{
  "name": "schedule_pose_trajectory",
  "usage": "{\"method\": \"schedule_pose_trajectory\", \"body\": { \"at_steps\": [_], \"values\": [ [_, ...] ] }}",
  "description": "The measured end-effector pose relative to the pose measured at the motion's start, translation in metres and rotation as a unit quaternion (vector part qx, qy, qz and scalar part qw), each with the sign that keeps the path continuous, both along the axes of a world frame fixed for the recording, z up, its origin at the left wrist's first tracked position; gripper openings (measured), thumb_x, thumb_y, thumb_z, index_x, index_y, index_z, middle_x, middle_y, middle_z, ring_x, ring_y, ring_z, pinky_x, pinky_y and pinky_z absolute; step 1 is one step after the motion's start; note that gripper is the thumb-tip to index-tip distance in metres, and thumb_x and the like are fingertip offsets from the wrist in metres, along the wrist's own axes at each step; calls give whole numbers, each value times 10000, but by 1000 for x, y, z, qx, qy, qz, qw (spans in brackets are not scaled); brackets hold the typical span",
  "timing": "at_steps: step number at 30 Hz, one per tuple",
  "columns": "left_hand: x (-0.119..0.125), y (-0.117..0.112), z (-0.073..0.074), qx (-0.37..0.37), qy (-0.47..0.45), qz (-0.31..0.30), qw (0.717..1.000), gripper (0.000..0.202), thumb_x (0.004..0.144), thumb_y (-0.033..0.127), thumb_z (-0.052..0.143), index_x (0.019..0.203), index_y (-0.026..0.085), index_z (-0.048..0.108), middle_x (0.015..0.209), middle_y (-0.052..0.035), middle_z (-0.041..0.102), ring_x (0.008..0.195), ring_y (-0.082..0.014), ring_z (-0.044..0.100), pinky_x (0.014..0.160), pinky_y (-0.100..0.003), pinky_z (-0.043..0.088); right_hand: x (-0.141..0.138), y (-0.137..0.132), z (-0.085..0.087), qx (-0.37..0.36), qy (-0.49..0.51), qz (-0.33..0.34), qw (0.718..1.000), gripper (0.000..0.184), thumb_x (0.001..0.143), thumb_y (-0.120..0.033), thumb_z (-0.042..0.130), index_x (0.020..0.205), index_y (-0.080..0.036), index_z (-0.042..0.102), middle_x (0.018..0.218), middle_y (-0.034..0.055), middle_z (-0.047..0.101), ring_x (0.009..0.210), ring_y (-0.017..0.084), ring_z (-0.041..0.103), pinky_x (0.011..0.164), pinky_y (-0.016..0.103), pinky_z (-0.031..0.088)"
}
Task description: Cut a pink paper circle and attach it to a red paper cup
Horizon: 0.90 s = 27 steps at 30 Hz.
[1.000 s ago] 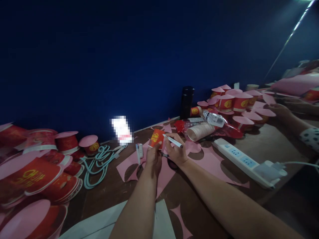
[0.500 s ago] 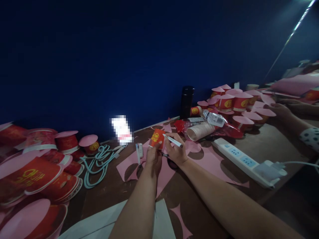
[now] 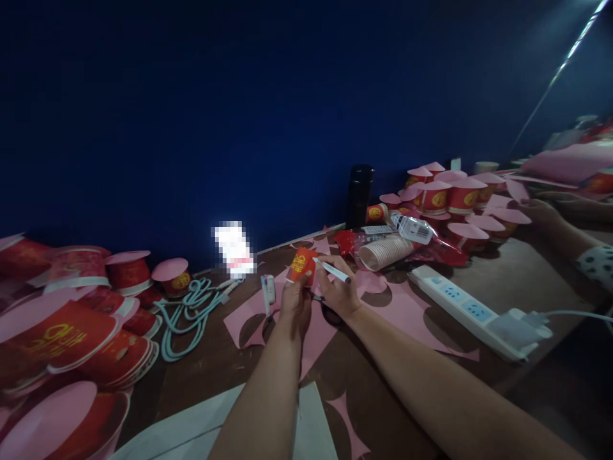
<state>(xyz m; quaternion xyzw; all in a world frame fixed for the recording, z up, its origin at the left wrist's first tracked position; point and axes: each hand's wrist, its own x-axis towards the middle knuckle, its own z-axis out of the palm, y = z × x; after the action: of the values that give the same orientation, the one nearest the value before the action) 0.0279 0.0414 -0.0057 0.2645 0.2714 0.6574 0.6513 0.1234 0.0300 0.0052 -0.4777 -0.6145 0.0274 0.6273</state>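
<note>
My left hand (image 3: 295, 299) is closed around a red paper cup (image 3: 301, 263) with yellow characters, which is tilted above the table. Between the fingers of my right hand (image 3: 341, 289) is a white marker pen (image 3: 334, 268), its tip at the cup's right side. Scissors (image 3: 330, 314) lie partly hidden under my right hand. Below both hands spreads a pink paper sheet (image 3: 316, 342) with round cut-outs. A pen (image 3: 265, 295) and a small white object (image 3: 271, 289) lie on it to the left.
Red cups with pink paper discs (image 3: 127, 273) crowd the left, and more (image 3: 435, 198) stand at right beside a dark flask (image 3: 360, 195). A power strip (image 3: 472, 311), bagged white cups (image 3: 385, 253), a coiled cable (image 3: 184, 326) and a bright phone (image 3: 234, 248) lie around. Another person's hand (image 3: 541, 214) is at far right.
My hands, the cup and the marker stay almost where they were. At far right, the other person's hand and the pink disc in it have shifted slightly.
</note>
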Motion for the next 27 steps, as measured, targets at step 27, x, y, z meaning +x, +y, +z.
{"method": "schedule_pose_trajectory", "body": {
  "at_steps": [27],
  "values": [
    [0,0,2,8,-20,7,1000,412,617,90,750,1014,166,668,993,-50,716,1024,-189,644,998,-330,406,-1,-1,1,-3,6,8,1000,121,882,-287,557,949,-214,626,908,41,690,825,182,650,781,335,531]
  ]
}}
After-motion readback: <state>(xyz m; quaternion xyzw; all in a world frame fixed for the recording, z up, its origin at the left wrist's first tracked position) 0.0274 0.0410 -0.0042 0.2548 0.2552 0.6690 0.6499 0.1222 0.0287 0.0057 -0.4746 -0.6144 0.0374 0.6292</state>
